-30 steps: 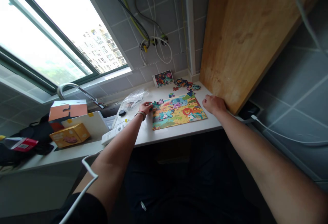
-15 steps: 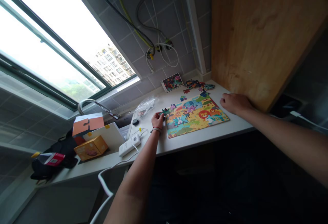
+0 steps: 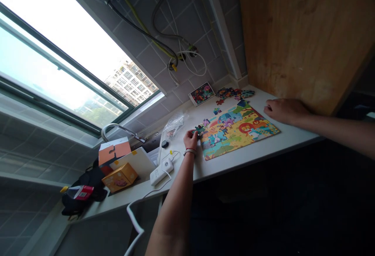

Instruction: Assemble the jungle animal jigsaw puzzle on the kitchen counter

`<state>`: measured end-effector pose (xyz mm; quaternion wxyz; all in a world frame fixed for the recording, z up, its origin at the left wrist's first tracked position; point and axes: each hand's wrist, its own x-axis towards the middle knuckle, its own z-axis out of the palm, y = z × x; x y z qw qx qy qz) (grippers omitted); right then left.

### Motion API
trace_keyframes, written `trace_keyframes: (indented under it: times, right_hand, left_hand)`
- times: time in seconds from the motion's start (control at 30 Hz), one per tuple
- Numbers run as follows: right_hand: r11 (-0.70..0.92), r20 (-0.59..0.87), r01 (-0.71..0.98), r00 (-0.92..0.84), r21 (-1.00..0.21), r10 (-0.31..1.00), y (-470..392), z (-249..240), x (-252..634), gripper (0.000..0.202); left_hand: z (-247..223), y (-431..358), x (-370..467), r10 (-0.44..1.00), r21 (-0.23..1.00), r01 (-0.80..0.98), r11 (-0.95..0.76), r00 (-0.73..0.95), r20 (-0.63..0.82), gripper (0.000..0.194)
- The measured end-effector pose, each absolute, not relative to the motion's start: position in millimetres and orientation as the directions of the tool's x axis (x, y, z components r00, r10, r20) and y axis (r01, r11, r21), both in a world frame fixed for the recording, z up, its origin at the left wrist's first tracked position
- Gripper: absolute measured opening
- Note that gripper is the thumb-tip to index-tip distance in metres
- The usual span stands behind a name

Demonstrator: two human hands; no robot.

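Observation:
My left hand (image 3: 191,140) is at the left edge of the colourful animal puzzle (image 3: 231,138), its fingers pinched on a dark green puzzle piece (image 3: 199,129). My right hand (image 3: 283,109) rests on the counter right of the puzzle, fingers curled, with nothing visible in it. Loose purple (image 3: 206,122) and blue-green (image 3: 217,111) pieces lie along the puzzle's upper side. Behind them a heap of pieces (image 3: 231,92) sits beside a picture card (image 3: 202,93) that leans on the wall.
Clear plastic wrap (image 3: 175,124), a black round lid (image 3: 165,144) and a white power strip (image 3: 161,171) lie left of my left hand. Farther left stand an orange box (image 3: 120,178) and a faucet (image 3: 120,127). A wooden panel (image 3: 299,41) rises at the right.
The camera view has shifted, so the counter and both hands appear farther right. My left hand remains on the green piece, and my right hand still rests curled on the counter.

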<state>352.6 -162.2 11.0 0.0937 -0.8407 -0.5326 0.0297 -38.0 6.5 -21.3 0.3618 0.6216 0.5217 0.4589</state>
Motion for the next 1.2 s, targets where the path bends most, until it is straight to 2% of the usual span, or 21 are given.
trace_keyframes:
  times: [0.2, 0.43, 0.5, 0.57, 0.67, 0.8, 0.9, 1.03, 1.2]
  right_hand:
    - [-0.422, 0.063, 0.886, 0.44, -0.189, 0.896, -160, 6, 354, 0.029]
    - [-0.409, 0.09, 0.888, 0.434, -0.212, 0.896, -162, 2, 358, 0.028]
    - [-0.419, 0.112, 0.86, 0.466, -0.292, 0.878, -157, 1, 359, 0.027]
    - [-0.37, 0.166, 0.814, 0.482, -0.447, 0.86, -148, 3, 355, 0.027]
    - [-0.151, 0.262, 0.706, 0.44, -0.692, 0.859, -124, 13, 339, 0.031]
    - [0.169, 0.327, 0.498, 0.249, -0.85, 0.912, -79, 30, 307, 0.04]
    - [0.318, 0.353, 0.302, 0.067, -0.899, 0.933, -53, 37, 288, 0.037]
    - [0.333, 0.322, 0.179, -0.089, -0.926, 0.943, -48, 33, 268, 0.029]
    - [0.296, 0.258, 0.192, -0.201, -0.936, 0.945, -62, 27, 248, 0.026]
  left_hand:
    - [-22, 8, -36, 0.985, 0.938, 0.3, -0.171, 0.046, 0.165, 0.031]
    - [-15, -5, -37, 0.987, 0.978, 0.132, -0.161, 0.009, 0.161, 0.047]
    - [-14, -8, -38, 0.987, 0.982, 0.098, -0.158, 0.013, 0.158, 0.051]
    - [-12, -8, -36, 0.988, 0.985, 0.079, -0.155, 0.016, 0.154, 0.052]
    - [-7, -2, -25, 0.987, 0.986, 0.053, -0.157, 0.022, 0.156, 0.053]
    - [2, 12, 4, 0.969, 0.979, 0.01, -0.205, 0.142, 0.201, 0.051]
    - [5, 18, 22, 0.957, 0.984, -0.04, -0.171, 0.231, 0.176, 0.05]
    - [3, 12, 27, 0.949, 0.994, -0.098, -0.04, 0.307, 0.069, 0.046]
    - [6, -3, 25, 0.933, 0.995, -0.085, 0.056, 0.36, -0.022, 0.044]
